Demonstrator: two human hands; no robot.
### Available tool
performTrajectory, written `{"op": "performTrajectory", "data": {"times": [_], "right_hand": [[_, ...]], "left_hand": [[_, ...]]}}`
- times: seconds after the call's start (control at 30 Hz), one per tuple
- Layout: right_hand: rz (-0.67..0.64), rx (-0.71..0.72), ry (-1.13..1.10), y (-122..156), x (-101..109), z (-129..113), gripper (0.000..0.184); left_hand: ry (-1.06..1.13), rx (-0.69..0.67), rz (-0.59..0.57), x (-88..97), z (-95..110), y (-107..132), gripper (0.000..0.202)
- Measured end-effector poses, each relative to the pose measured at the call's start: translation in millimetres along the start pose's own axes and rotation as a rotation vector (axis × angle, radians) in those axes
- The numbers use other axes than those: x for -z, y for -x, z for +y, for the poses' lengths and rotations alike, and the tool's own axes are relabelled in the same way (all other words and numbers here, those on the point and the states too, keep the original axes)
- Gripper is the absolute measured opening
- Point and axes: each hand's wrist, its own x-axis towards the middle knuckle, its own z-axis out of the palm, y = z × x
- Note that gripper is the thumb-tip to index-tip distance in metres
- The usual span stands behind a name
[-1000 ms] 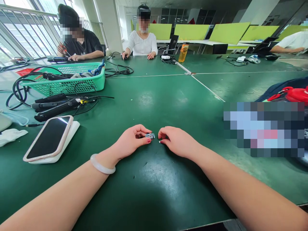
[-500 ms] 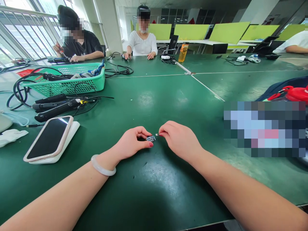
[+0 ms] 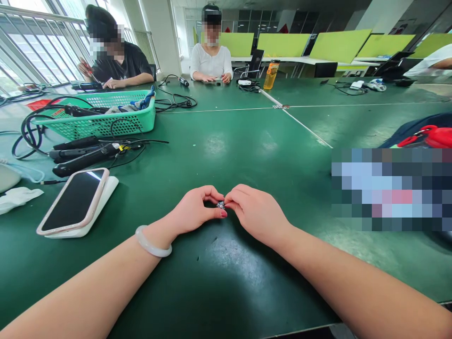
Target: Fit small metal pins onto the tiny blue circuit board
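Note:
My left hand [image 3: 197,207] pinches a small circuit board [image 3: 221,205] between thumb and fingers, just above the green table [image 3: 226,292]. A white bangle rings that wrist. My right hand [image 3: 259,209] is closed, its fingertips against the board's right edge. The small pale-tipped piece that it held half a second ago is now hidden behind the fingers and the board. Whether the piece sits in the board or only touches it, I cannot tell.
Left of my hands, a phone [image 3: 74,202] lies on a white box. Behind it are black tool-like handles with cables [image 3: 88,157] and a green basket [image 3: 102,123]. A red item [image 3: 429,136] lies at right. Two people sit across the table, near an orange bottle [image 3: 271,75].
My right hand has moved left, bringing its small piece up to the board in my left hand. The person in white across the table has drawn both hands together.

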Motion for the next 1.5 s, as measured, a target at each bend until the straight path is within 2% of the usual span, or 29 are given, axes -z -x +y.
{"op": "performTrajectory", "data": {"times": [0.2,0.37,0.6,0.73,1.2,1.5], "right_hand": [[-0.002,0.009,0.025,-0.4,0.3,1.1,0.019],[0.043,0.024,-0.013,0.9,1.1,3.5,0.022],[0.068,-0.027,-0.024,1.0,4.9,7.0,0.018],[0.037,-0.029,-0.012,1.1,2.8,7.0,0.019],[0.067,0.012,0.022,1.1,-1.8,6.4,0.019],[0.08,0.002,-0.001,1.9,-1.1,5.6,0.02]], "left_hand": [[0.019,0.006,0.001,-0.2,0.0,-0.7,0.026],[0.047,0.018,0.045,-0.5,-1.9,-1.4,0.026],[0.118,0.046,0.065,0.8,0.3,-1.0,0.026],[0.132,0.049,0.046,0.9,1.2,-1.5,0.027],[0.036,0.034,0.049,-0.3,0.8,-0.4,0.029],[0.103,0.032,0.036,1.3,4.4,-0.4,0.028]]}}
